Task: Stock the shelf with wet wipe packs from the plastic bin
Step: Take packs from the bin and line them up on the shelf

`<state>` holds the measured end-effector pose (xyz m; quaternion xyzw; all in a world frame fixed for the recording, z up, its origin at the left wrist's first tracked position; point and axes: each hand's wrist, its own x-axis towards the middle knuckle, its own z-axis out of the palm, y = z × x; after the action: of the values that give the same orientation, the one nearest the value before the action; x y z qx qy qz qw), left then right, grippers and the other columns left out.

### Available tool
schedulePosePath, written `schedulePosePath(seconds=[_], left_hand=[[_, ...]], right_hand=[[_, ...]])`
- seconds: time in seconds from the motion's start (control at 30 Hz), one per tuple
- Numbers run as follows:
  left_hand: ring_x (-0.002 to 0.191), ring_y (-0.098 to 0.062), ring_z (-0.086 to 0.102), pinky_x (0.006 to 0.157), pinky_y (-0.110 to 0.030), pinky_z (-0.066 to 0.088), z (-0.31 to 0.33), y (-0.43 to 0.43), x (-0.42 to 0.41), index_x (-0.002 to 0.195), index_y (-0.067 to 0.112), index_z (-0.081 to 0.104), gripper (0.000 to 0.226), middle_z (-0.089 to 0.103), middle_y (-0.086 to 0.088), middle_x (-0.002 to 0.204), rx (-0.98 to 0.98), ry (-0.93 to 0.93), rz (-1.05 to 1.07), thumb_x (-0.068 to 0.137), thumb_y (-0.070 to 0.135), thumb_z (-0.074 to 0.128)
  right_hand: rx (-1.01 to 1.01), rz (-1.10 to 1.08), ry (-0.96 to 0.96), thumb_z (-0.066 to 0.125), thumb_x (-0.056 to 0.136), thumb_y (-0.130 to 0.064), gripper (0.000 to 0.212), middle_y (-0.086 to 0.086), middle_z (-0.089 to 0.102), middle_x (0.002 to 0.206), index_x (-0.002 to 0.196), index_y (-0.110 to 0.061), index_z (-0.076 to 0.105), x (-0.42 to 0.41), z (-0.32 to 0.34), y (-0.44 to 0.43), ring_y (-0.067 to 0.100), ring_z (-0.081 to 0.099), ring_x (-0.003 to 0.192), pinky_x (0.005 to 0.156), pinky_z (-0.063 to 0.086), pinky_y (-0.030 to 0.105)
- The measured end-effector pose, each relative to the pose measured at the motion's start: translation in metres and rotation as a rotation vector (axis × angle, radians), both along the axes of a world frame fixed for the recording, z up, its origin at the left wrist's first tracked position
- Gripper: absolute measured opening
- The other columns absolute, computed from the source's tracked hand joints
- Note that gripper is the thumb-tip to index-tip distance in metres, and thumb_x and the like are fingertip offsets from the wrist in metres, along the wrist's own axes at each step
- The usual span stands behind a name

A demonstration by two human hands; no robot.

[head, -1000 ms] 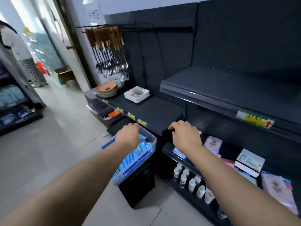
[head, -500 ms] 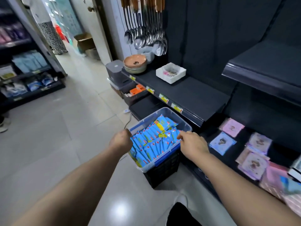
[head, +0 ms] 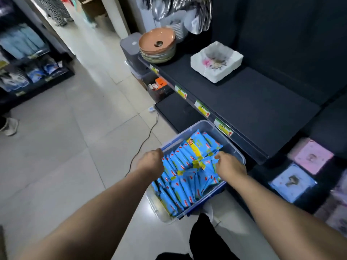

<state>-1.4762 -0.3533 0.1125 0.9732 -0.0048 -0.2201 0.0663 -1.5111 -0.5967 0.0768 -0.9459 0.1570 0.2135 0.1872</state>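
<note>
Stock entry, shelf restocking, opening stage by my judgement; plastic bin, one, clear-walled with a blue rim, standing in the aisle just in front of and below the shelf; wet wipe packs, blue with yellow print, set on edge in close rows and filling the bin nearly to the brim, too tightly overlapped for an exact count, several dozen at a guess; packs placed on the shelf, none visible, so the whole load appears left to move; left hand, one, at the bin's left rim, fingers curled under, and whether its grip has closed on the rim, on a pack or on nothing cannot be told; right hand, one, over the right side of the bin, thumb touching the top of a pack, fingers hidden beneath the palm, its grip likewise impossible to tell; price labels on the shelf's front edge, four; stack of bowls, one stack, at the shelf's far end; white dish, one, square, well apart from the bowls; ladles hanging above, blurred, uncounted; flat pink and blue packets on a lower shelf to the right, two plainly seen, others cut off.
</note>
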Motion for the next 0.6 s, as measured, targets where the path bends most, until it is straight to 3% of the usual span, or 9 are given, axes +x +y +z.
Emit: schedulePosePath(seconds=[0.1,0.27,0.43,0.6], left_hand=[[0.098,-0.028,0.057,0.076,-0.034,0.045,-0.019,-0.011,0.017,0.117,0.02,0.049,0.033,0.058,-0.008,0.115,0.009,0.042,-0.006,0.087,0.01,0.04],[0.111,-0.025,0.056,0.092,-0.044,0.05,-0.05,-0.005,0.034,0.128,0.033,0.045,0.054,0.054,-0.001,0.125,0.075,0.155,-0.061,0.081,0.008,0.042],[0.113,-0.023,0.056,0.092,-0.035,0.047,-0.083,0.008,0.06,0.13,0.031,0.046,0.047,0.054,-0.001,0.129,0.028,0.189,-0.042,0.088,0.011,0.043],[0.114,-0.023,0.054,0.09,-0.031,0.043,-0.106,0.019,0.075,0.133,0.03,0.047,0.048,0.051,0.0,0.131,0.029,0.197,-0.164,0.091,0.008,0.043]], right_hand=[[0.018,0.019,0.068,0.048,0.091,-0.017,0.035,0.006,0.057,0.13,0.125,-0.022,0.052,0.036,-0.022,-0.009,0.028,0.055,0.118,0.091,0.047,0.036],[-0.003,0.074,0.139,0.047,0.09,-0.011,0.039,0.011,0.055,0.131,0.129,-0.014,0.05,0.08,-0.054,-0.009,0.033,0.052,0.12,0.091,0.049,0.039],[-0.036,0.093,0.164,0.048,0.09,-0.008,0.04,0.015,0.051,0.133,0.13,-0.008,0.045,0.109,-0.09,0.007,0.035,0.047,0.124,0.094,0.044,0.042],[0.026,-0.012,0.227,0.051,0.091,-0.011,0.053,0.019,0.045,0.137,0.14,-0.006,0.031,0.108,-0.127,0.02,0.037,0.042,0.127,0.1,0.039,0.043]])
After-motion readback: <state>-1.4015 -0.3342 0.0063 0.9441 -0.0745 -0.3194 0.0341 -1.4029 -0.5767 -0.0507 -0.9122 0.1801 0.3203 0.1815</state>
